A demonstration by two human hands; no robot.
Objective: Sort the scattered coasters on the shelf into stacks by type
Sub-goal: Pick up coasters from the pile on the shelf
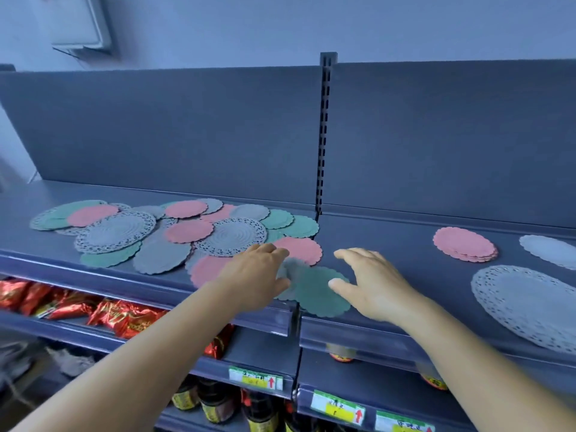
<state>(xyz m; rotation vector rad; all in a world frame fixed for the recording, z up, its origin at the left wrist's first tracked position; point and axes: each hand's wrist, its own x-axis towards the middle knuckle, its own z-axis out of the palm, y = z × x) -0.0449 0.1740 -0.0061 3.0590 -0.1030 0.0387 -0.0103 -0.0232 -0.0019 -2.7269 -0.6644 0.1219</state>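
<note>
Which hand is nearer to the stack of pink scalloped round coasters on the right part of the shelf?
Right. The right hand lies left of the stack of pink scalloped round coasters; the left hand is farther left.

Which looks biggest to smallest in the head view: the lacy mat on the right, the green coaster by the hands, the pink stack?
1. Lacy grey mat, though it is nearest.
2. Green coaster.
3. Pink stack, though farther back.

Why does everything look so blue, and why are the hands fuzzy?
Head view: a cool bluish cast tints the whole shelf; the left hand and the small grey scalloped coaster at its fingertips are smeared by motion blur; the right hand is slightly soft; the wide lens bends the edges.
</note>
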